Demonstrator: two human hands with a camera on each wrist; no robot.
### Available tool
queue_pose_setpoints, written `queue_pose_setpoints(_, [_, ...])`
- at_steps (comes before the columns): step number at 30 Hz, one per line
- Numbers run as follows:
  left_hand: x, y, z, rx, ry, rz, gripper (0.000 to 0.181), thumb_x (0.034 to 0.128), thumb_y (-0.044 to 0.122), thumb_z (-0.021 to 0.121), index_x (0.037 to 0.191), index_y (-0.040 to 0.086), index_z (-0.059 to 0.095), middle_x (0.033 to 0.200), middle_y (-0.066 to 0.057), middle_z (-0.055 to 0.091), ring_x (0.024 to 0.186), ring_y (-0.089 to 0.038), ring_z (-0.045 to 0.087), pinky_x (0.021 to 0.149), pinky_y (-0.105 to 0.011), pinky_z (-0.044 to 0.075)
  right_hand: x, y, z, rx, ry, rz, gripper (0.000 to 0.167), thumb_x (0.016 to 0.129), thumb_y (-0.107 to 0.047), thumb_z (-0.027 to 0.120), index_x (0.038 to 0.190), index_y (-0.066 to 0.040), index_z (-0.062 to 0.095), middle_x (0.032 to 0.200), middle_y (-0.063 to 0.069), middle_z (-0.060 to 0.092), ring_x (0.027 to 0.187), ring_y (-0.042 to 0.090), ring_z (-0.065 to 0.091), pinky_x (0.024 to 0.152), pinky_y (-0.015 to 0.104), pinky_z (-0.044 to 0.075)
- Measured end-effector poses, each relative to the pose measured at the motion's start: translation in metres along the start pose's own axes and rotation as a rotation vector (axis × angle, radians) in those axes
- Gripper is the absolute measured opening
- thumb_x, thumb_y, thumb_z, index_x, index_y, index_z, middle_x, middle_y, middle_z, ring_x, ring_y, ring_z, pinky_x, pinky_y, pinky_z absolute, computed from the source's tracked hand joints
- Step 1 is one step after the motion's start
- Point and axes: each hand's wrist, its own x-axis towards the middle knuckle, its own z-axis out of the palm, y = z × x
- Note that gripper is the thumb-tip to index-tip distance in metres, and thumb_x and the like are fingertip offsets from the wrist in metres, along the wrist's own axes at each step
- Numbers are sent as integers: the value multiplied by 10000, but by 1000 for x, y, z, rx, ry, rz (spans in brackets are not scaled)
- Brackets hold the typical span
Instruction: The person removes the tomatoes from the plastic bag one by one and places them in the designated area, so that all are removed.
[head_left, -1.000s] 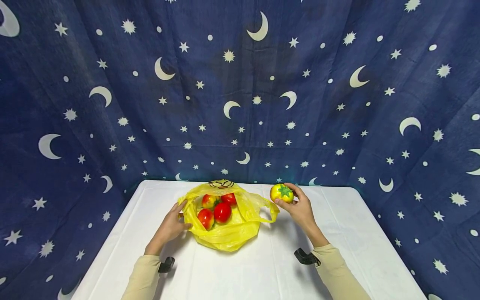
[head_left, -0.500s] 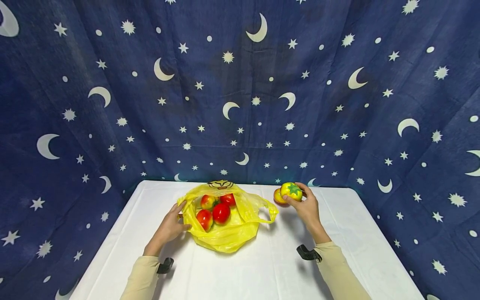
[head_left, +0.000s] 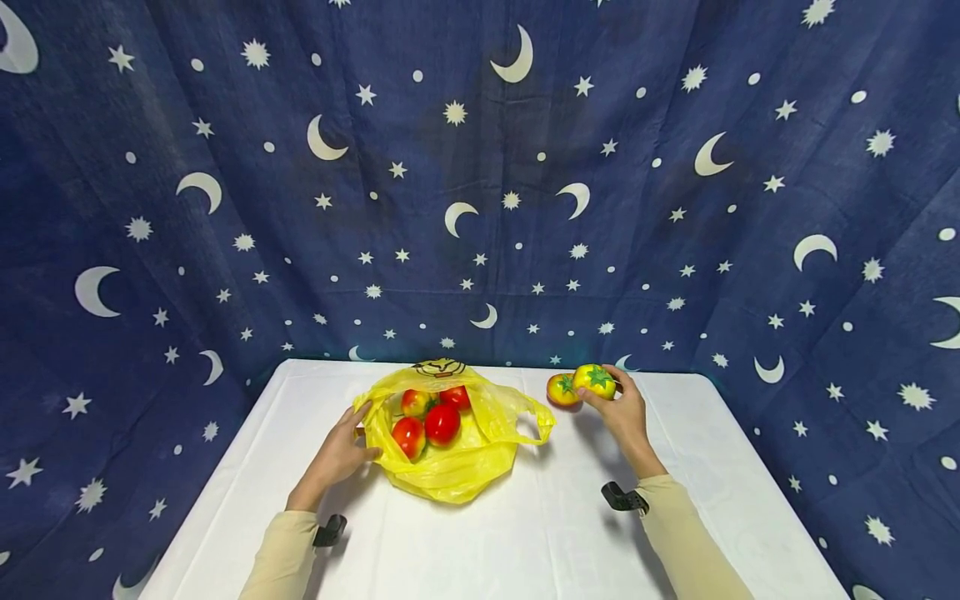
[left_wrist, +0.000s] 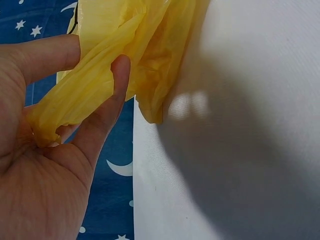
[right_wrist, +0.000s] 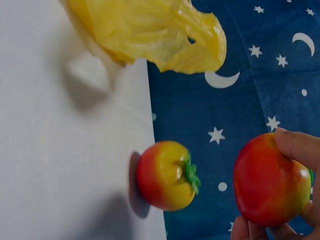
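Note:
My left hand [head_left: 341,454] holds the left side of a yellow plastic bag [head_left: 472,475]. In the left wrist view, a gathered strip of the bag [left_wrist: 95,90] runs between thumb and fingers into the palm. Through the bag's mouth show several red and red-yellow fruits, among them a plain red one [head_left: 442,425]. My right hand [head_left: 624,412] grips a red-and-yellow tomato [right_wrist: 267,180] with a green leafy top, held above the table. A second such tomato [right_wrist: 167,176] rests on the table just left of it, apart from it in the right wrist view.
A white cloth covers the table [head_left: 495,550]. Its far edge meets a dark blue curtain [head_left: 480,208] with moons and stars. The bag's right handle loop [head_left: 534,425] sticks out toward the tomatoes. Each wrist wears a black camera mount [head_left: 624,497].
My right hand has moved right with its tomato, and the tomato standing on the table has come into sight from behind it. The left hand and bag stay put.

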Motion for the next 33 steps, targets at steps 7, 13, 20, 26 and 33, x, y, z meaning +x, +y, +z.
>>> queue_pose_setpoints(7, [0, 0, 0, 9, -2, 5, 916, 777, 79, 771, 1546, 46, 274, 1586, -262, 213, 1216, -414, 568, 1059, -549, 436, 7, 11, -7, -20, 11, 21, 742, 771, -269, 826, 1418, -130, 491, 1428, 167, 502, 1297, 354, 450, 1073, 497, 383])
queue_pose_setpoints(13, [0, 1, 0, 10, -5, -13, 918, 776, 84, 772, 1546, 45, 274, 1590, -278, 189, 1240, -438, 545, 1071, -570, 417, 14, 20, -11, -19, 12, 39, 738, 788, -256, 816, 1431, -128, 477, 1438, 185, 488, 1307, 354, 443, 1074, 482, 385])
queue_pose_setpoints(20, [0, 1, 1, 1, -2, -10, 916, 769, 74, 767, 1543, 41, 278, 1591, -299, 164, 1239, -455, 545, 1067, -573, 420, 21, 32, -12, -25, 10, 33, 723, 800, -237, 803, 1427, -106, 469, 1441, 202, 476, 1308, 370, 435, 1089, 496, 374])
queue_pose_setpoints(26, [-1, -1, 0, -10, 2, 5, 914, 772, 60, 762, 1543, 28, 271, 1588, -289, 182, 1229, -442, 554, 1071, -564, 418, 27, 43, -10, -33, 23, 67, 732, 808, -219, 795, 1448, -114, 455, 1460, 198, 460, 1309, 379, 430, 1114, 504, 361])
queue_pose_setpoints(33, [1, -1, 4, -8, 6, 16, 913, 762, 73, 769, 1538, 32, 289, 1584, -286, 202, 1225, -446, 554, 1057, -561, 433, 32, 50, -8, -51, 30, 99, 744, 810, -227, 792, 1460, -115, 447, 1455, 213, 462, 1296, 381, 441, 1124, 501, 346])
